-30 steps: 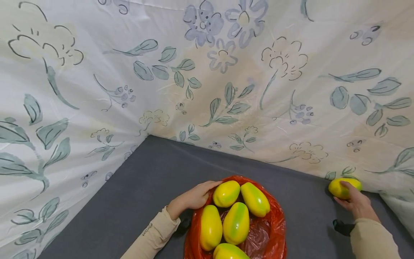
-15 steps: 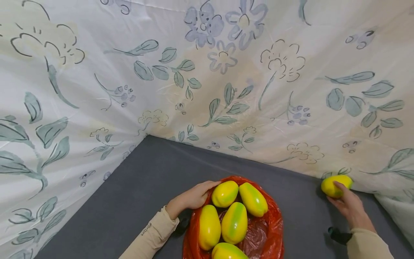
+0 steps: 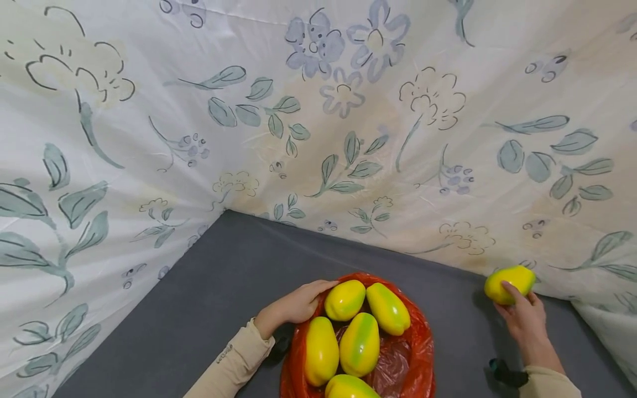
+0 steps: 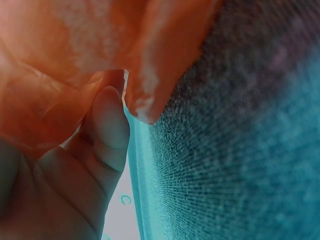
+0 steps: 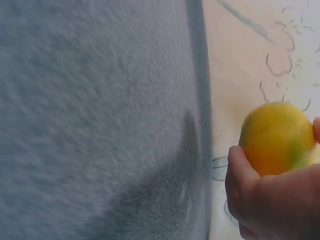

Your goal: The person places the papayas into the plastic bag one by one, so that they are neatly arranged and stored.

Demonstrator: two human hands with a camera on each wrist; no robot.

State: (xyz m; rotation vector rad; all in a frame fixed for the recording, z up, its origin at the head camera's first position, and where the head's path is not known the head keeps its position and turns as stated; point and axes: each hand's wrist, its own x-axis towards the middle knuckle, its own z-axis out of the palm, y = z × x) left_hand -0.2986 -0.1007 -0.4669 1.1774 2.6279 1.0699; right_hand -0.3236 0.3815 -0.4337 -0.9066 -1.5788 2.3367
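On the right of the head view, my right hand (image 3: 525, 320) grips a glossy yellow-green papaya (image 3: 515, 279), thumb on the near side. It is held above the dark cloth, near the back curtain. In the right wrist view the fingers wrap the papaya (image 5: 277, 132) from below. My left hand (image 3: 296, 304) holds the left rim of a red plastic bag (image 3: 424, 337), which stands wide open. Several papayas (image 3: 322, 351) lie inside, with a gap at the bag's right side. In the left wrist view, orange-looking bag film (image 4: 60, 45) hides part of the fingers.
A dark grey cloth surface (image 3: 239, 260) lies under everything. Floral curtains (image 3: 343, 166) rise at the back and left, and pale fabric (image 3: 607, 326) hangs at the right edge. A dark strapped device (image 3: 505, 373) sits at the right wrist.
My right hand has lifted the papaya off the cloth and carried it leftward, toward the bag. The left hand stays at the bag's rim. The head view has shifted slightly.
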